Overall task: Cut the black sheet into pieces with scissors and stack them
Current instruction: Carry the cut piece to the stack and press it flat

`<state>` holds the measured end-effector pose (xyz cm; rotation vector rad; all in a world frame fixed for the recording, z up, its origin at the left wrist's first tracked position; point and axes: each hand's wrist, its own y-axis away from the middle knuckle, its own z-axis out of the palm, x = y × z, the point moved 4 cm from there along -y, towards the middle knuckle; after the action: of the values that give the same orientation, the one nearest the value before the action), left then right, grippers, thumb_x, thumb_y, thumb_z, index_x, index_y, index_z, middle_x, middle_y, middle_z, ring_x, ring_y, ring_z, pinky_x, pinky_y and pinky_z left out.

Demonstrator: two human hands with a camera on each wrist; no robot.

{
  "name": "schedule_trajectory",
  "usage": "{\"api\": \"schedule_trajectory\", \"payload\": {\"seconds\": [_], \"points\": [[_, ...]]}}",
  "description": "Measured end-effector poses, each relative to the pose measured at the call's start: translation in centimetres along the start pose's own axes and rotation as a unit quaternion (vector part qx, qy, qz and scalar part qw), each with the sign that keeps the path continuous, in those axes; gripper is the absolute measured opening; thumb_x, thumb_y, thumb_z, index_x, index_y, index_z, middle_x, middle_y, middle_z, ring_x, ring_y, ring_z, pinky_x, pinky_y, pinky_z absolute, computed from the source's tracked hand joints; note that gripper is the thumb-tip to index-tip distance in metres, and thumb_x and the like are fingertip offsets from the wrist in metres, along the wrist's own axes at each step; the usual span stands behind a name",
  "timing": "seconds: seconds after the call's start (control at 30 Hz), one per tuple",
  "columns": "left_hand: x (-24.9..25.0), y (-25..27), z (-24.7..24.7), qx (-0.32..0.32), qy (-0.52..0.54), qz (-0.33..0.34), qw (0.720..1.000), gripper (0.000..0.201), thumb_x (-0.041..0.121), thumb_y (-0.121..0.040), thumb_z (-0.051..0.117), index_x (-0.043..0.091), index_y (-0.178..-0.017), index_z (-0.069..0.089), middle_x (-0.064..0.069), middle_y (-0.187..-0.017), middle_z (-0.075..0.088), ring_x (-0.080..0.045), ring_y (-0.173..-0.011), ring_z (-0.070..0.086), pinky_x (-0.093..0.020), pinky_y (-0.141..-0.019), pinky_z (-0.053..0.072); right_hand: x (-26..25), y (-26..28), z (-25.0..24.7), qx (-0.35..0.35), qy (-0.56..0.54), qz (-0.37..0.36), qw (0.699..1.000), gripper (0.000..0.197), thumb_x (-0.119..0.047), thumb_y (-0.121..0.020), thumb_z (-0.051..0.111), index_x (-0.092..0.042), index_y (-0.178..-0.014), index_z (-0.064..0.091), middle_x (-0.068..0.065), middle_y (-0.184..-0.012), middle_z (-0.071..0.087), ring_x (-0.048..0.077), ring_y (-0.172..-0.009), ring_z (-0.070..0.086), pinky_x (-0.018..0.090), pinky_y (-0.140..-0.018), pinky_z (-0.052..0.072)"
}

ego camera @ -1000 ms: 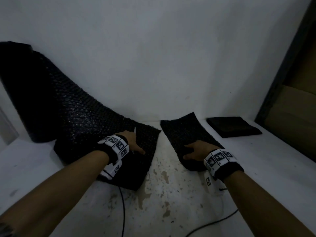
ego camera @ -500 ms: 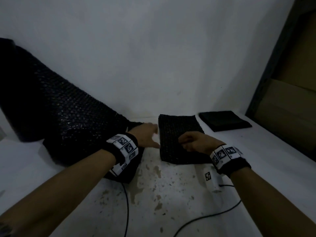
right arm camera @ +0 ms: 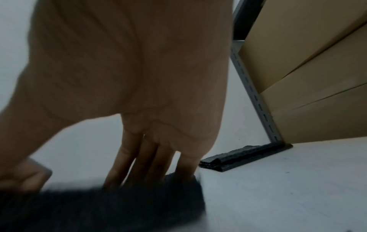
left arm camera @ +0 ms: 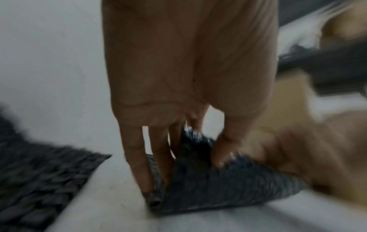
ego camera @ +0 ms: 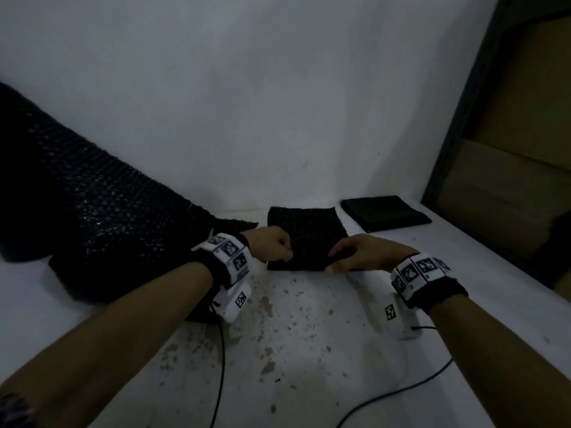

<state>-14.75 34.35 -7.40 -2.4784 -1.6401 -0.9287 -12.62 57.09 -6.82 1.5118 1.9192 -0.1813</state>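
A cut piece of black bubble sheet (ego camera: 306, 233) lies flat mid-table by the wall. My left hand (ego camera: 273, 248) pinches its left edge; in the left wrist view the thumb and fingers (left arm camera: 157, 164) clamp that edge of the cut piece (left arm camera: 228, 188). My right hand (ego camera: 355, 254) holds the piece's front right corner, fingers on top and thumb at the front edge, and its fingers (right arm camera: 139, 164) lie on the cut piece (right arm camera: 119, 207). The big black sheet (ego camera: 92, 217) slopes up against the wall at left. I see no scissors.
A stack of black pieces (ego camera: 383, 211) lies at the back right near a metal rack upright (right arm camera: 256, 94) and cardboard boxes (right arm camera: 317, 78). Two cables (ego camera: 221, 366) trail from my wrists over the stained white table (ego camera: 278, 350).
My left hand left the big sheet and moved right to grip the cut piece's left edge. The piece has turned square to the wall, and my right hand shifted to its front right corner.
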Motion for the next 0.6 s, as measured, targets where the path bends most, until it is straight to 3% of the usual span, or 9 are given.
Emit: {"api": "schedule_trajectory", "payload": {"seconds": [0.1,0.2,0.27,0.33,0.4,0.47,0.6], "points": [[-1.2,0.5,-2.1,0.073,0.097,-0.042,0.992,0.02,0.021,-0.097,0.057,0.012,-0.08,0.059,-0.007,-0.075,0.053,-0.022,-0.064,0.047,-0.026,-0.055,0.041,0.6,-0.2,-0.4,0.009,-0.02,0.003,1.0,0.033,-0.042,-0.07,0.087,-0.024,-0.095,0.077,-0.003,-0.099,0.074,0.024,-0.104,0.066,0.034,-0.093,0.051],[-2.5,1.1,-2.9,0.136,0.213,-0.081,0.964,0.016,0.019,-0.093,0.064,0.007,-0.083,0.064,-0.01,-0.08,0.062,-0.023,-0.068,0.059,-0.024,-0.056,0.047,1.0,-0.5,-0.5,0.042,-0.124,0.009,0.991,0.033,-0.036,-0.07,0.086,-0.018,-0.097,0.079,0.007,-0.1,0.077,0.029,-0.102,0.07,0.047,-0.099,0.053],[-3.0,1.9,-2.5,0.104,0.303,-0.101,0.942,0.023,0.027,-0.089,0.073,0.004,-0.09,0.069,-0.013,-0.087,0.071,-0.028,-0.08,0.069,-0.029,-0.062,0.054,0.9,-0.4,-0.3,0.053,-0.201,0.016,0.978,0.032,-0.027,-0.078,0.083,-0.008,-0.103,0.076,0.015,-0.103,0.075,0.035,-0.103,0.07,0.052,-0.099,0.052],[-3.6,2.6,-1.8,0.047,0.322,-0.115,0.939,0.035,0.031,-0.083,0.08,0.003,-0.103,0.072,-0.012,-0.1,0.075,-0.029,-0.093,0.072,-0.034,-0.07,0.059,0.9,-0.2,0.3,0.055,-0.252,0.04,0.965,0.026,-0.017,-0.087,0.076,-0.004,-0.109,0.072,0.018,-0.108,0.074,0.036,-0.105,0.069,0.048,-0.096,0.055],[-4.2,2.7,-0.8,0.012,0.304,-0.116,0.945,0.036,0.026,-0.083,0.081,-0.004,-0.1,0.07,-0.016,-0.097,0.075,-0.03,-0.088,0.072,-0.041,-0.077,0.061,1.4,-0.5,0.9,0.055,-0.268,0.07,0.959,0.024,-0.015,-0.091,0.072,-0.005,-0.112,0.069,0.017,-0.109,0.073,0.034,-0.104,0.069,0.047,-0.09,0.058],[-5.1,2.4,0.0,0.02,0.293,-0.13,0.947,0.026,0.017,-0.087,0.077,-0.006,-0.091,0.066,-0.021,-0.088,0.071,-0.031,-0.078,0.071,-0.049,-0.077,0.061,1.9,-0.8,1.6,0.044,-0.266,0.099,0.958,0.026,-0.014,-0.09,0.073,-0.007,-0.114,0.067,0.015,-0.109,0.073,0.034,-0.104,0.069,0.048,-0.088,0.059],[-5.9,2.0,0.9,0.028,0.289,-0.165,0.942,0.023,0.012,-0.092,0.07,-0.003,-0.107,0.063,-0.026,-0.106,0.068,-0.039,-0.092,0.07,-0.054,-0.075,0.06,2.8,-1.4,2.3,0.027,-0.256,0.134,0.957,0.027,-0.004,-0.086,0.07,-0.004,-0.113,0.064,0.024,-0.117,0.067,0.04,-0.109,0.065,0.05,-0.089,0.058]]}}
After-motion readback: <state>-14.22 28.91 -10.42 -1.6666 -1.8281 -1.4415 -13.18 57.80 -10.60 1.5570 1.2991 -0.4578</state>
